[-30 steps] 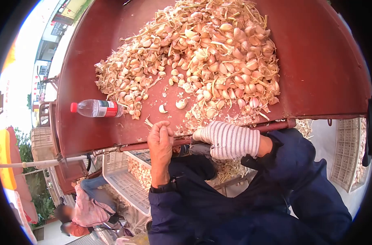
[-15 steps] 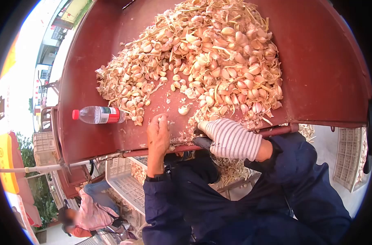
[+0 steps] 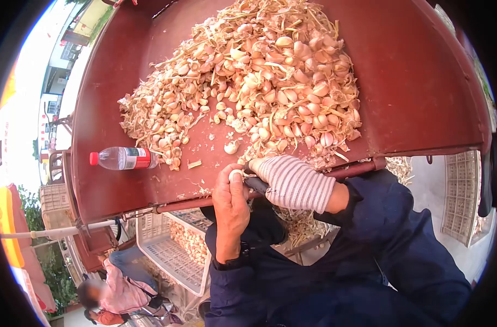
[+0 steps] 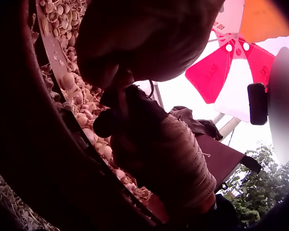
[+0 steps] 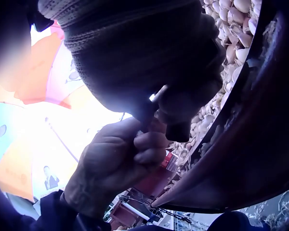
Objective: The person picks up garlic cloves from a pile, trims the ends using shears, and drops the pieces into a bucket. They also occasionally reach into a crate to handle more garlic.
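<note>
My bare left hand (image 3: 230,210) pinches a pale garlic clove (image 3: 236,174) between thumb and fingers, above the near edge of the red metal tray (image 3: 409,98). Right beside it, my right hand (image 3: 298,182) wears a striped knitted glove, its fingers curled round a small dark tool (image 3: 256,184) that reaches toward the clove. I cannot tell the tool's exact kind; a bright glint shows by the fingers in the right wrist view. Behind the hands lies a large heap of garlic cloves (image 3: 308,98) with dry skins and stalks. One loose garlic piece (image 3: 231,147) sits apart from the heap.
A plastic bottle (image 3: 123,158) with a red cap lies on the tray at left. A short stalk piece (image 3: 194,164) lies near it. Below the rim stands a white crate (image 3: 167,256) with cloves; another crate (image 3: 460,199) is at right. A person (image 3: 123,289) sits at lower left.
A loose clove near the tray's front has gone from its spot, and one now shows in my left fingertips. The left hand has moved right, close against the gloved hand.
</note>
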The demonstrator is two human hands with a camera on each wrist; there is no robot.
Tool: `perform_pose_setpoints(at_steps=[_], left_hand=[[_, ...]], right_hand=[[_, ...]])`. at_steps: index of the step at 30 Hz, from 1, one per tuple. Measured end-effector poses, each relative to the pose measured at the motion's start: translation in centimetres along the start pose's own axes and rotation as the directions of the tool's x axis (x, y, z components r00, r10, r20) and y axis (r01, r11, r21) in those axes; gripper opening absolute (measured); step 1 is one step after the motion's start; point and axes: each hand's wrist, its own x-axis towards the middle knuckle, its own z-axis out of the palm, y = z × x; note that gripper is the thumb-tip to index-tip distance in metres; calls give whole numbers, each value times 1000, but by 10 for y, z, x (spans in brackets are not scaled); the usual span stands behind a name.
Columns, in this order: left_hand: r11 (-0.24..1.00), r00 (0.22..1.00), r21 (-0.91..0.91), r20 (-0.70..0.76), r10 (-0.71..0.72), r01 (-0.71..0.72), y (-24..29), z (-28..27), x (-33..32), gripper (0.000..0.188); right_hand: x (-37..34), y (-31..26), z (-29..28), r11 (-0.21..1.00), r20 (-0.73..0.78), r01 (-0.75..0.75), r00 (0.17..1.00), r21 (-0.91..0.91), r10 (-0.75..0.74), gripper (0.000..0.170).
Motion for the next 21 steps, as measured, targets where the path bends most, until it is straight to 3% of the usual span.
perform_pose_setpoints(at_steps=[3, 5, 6, 8, 12, 14, 15, 17, 18, 19, 20, 21], left_hand=[[994, 997, -95, 45, -55, 59, 3, -3, 2, 20], [891, 969, -399, 193, -152, 219, 2, -10, 3, 17], [891, 969, -397, 191, -155, 221, 4, -12, 3, 17], [745, 929, -563, 292, -226, 358, 9, -16, 3, 15], [696, 911, -593, 326, -252, 405, 8, -21, 5, 15], [666, 913, -626, 240, -331, 406, 3, -24, 12, 14], [669, 914, -625, 240, -327, 403, -1, -26, 18, 14], [885, 948, -345, 62, -311, 313, -9, -32, 33, 15], [885, 948, -344, 66, -311, 314, -16, -32, 41, 15], [979, 980, -55, -15, -196, 195, -22, -32, 50, 15], [967, 997, 246, -58, -59, 72, -26, -31, 57, 17], [851, 991, 515, -23, 133, -103, -17, -23, 60, 21]], right_hand=[[-2, 1, -3, 998, 1, 36, 999, -57, -36, 24], [-1, 3, -4, 996, 16, 52, 999, -66, -51, 24], [0, 4, -3, 996, 25, 62, 998, -61, -60, 24], [0, 4, -4, 996, 36, 74, 997, -55, -72, 24], [1, 6, -4, 992, 98, 123, 988, -15, -121, 23], [0, 8, -5, 991, 118, 128, 985, -36, -123, 23], [-2, 8, -5, 988, 203, 131, 973, -79, -113, 23], [-6, 8, -5, 978, 363, 137, 929, -159, -71, 24], [-6, 7, -5, 978, 360, 134, 930, -160, -69, 24], [-6, 6, -6, 981, 329, 113, 943, -157, -56, 24], [-5, 6, -7, 984, 299, 92, 953, -153, -43, 24], [-3, 7, -8, 987, 284, 75, 958, -145, -31, 23]])
